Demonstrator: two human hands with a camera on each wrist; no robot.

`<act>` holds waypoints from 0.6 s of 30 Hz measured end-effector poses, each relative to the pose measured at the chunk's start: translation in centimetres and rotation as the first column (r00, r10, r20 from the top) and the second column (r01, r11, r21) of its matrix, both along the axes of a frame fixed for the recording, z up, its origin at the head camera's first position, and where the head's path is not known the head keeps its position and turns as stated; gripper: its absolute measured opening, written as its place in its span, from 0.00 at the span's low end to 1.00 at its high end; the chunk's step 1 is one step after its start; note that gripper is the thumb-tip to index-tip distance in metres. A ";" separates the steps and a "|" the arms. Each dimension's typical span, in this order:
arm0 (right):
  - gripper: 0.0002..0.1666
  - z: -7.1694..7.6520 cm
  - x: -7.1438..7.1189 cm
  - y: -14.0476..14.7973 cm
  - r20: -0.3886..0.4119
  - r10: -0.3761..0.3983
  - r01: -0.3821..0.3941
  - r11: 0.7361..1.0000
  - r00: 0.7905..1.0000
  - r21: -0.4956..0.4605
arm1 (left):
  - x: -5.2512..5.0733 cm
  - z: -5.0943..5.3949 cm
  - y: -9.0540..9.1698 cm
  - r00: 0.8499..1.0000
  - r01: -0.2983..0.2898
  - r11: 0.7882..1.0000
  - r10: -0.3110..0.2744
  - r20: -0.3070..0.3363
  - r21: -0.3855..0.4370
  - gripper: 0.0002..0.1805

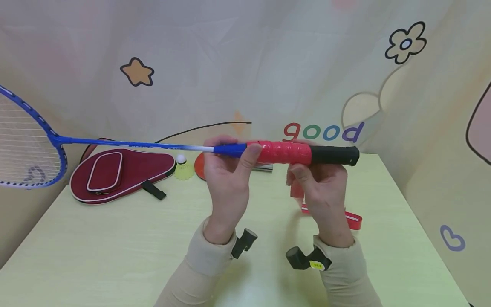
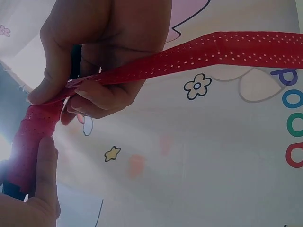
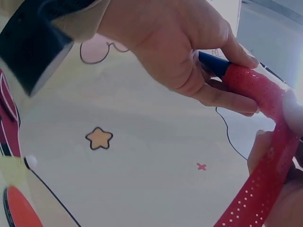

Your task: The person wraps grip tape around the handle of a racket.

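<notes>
Left grip point(image 1: 229, 183) holds a blue racket point(image 1: 134, 144) (handle point(image 1: 284, 152) red-wrapped, black-ended).

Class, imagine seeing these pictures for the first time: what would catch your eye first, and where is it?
First comes the blue racket across the head view, held in the left hand. Next comes bright red tape wrapped round part of its handle, the loose strip pinched by the right hand. Behind, at the left of the table, lies a maroon case.
</notes>
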State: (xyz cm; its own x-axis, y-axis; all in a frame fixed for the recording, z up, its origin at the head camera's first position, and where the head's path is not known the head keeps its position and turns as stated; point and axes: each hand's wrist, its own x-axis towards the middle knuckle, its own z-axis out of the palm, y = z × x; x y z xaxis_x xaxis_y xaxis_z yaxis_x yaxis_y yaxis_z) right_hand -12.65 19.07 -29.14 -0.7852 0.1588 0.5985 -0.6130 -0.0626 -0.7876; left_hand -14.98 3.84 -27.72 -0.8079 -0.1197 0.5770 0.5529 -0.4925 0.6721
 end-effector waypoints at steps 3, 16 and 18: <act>0.19 0.0 0.2 0.0 0.008 0.025 -0.025 0.998 1.000 -0.053 | 0.0 0.0 -0.1 1.000 0.022 1.000 -0.022 0.012 -0.001 0.27; 0.22 0.2 1.4 -0.7 0.010 0.003 -0.001 0.979 1.000 -0.204 | -0.3 0.2 -0.2 0.976 0.193 0.981 -0.191 -0.108 0.016 0.08; 0.22 0.2 1.6 -0.8 0.011 0.008 -0.005 0.977 1.000 -0.213 | -0.4 0.2 -0.2 0.969 0.215 0.976 -0.210 -0.132 0.023 0.09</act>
State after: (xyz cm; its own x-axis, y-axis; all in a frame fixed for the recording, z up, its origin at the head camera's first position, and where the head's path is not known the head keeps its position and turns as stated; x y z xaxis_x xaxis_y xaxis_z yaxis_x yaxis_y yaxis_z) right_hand -11.05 18.28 -28.90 -0.7936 0.2766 0.5419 -0.6025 -0.2335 -0.7632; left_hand -15.36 3.64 -27.55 -0.7369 0.0240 0.6756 0.5129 -0.6313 0.5818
